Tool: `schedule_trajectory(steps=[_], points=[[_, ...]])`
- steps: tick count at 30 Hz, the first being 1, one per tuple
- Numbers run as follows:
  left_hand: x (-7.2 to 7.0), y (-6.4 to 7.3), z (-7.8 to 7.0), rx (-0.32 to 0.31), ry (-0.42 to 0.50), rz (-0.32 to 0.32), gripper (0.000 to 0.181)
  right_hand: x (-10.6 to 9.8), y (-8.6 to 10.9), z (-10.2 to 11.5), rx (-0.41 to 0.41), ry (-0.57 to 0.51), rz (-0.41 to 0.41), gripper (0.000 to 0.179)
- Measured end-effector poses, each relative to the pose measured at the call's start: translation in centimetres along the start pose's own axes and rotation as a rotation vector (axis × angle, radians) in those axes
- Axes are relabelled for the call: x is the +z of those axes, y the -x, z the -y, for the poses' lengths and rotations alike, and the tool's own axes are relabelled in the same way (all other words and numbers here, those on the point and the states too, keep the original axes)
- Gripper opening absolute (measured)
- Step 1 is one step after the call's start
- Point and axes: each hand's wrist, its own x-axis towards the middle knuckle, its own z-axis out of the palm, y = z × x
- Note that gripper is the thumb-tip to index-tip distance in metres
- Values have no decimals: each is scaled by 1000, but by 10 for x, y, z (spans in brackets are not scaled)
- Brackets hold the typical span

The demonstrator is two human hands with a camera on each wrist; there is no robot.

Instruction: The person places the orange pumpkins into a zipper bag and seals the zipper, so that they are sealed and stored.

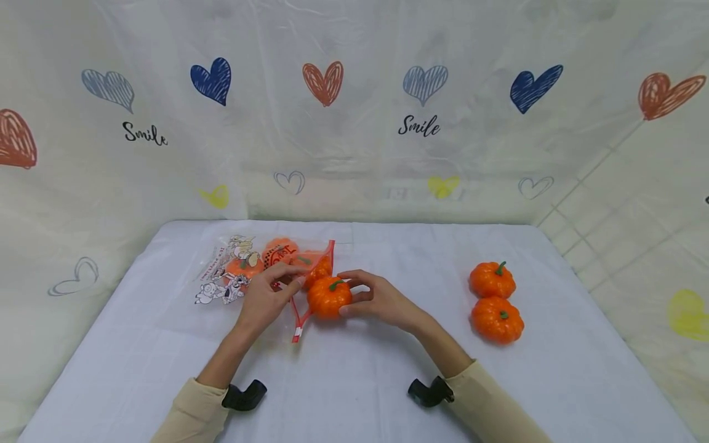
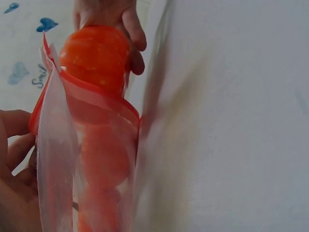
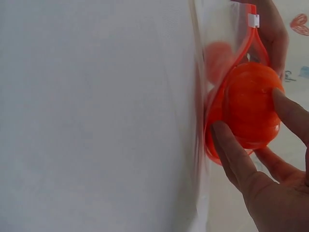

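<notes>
A clear zip bag [image 1: 224, 283] with a red zip edge and cartoon print lies on the left of the table, its mouth spread toward the right. Several orange toy pumpkins [image 2: 104, 154] show through its plastic. My left hand [image 1: 268, 294] pinches the upper side of the bag's mouth between fingers and thumb. At that opening my right hand [image 1: 382, 299] grips another pumpkin [image 1: 328, 299] with a green stem, fingers and thumb around its sides. In the right wrist view, this pumpkin [image 3: 253, 106] sits partly within the red rim, with a white slider [image 3: 254, 21] at the rim's end.
Two more orange pumpkins, one [image 1: 492, 280] behind the other [image 1: 497, 320], stand close together on the right of the table. A white cloth [image 1: 376, 381] covers the table. Behind it hangs a pale curtain [image 1: 365, 141] printed with hearts.
</notes>
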Motion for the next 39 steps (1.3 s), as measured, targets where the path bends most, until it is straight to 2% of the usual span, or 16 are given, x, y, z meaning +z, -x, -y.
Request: schedule_trajectory(steps=[14, 24, 33, 39], points=[[-1, 3, -1, 4, -2, 14, 19, 12, -5, 3, 18, 15, 47, 61], [-1, 4, -2, 6, 35, 23, 21, 18, -10, 3, 11, 6, 47, 56], [-1, 5, -3, 6, 59, 20, 21, 22, -10, 5, 1, 64, 30, 58], [-2, 5, -4, 12, 58, 19, 21, 25, -11, 8, 0, 65, 19, 57]])
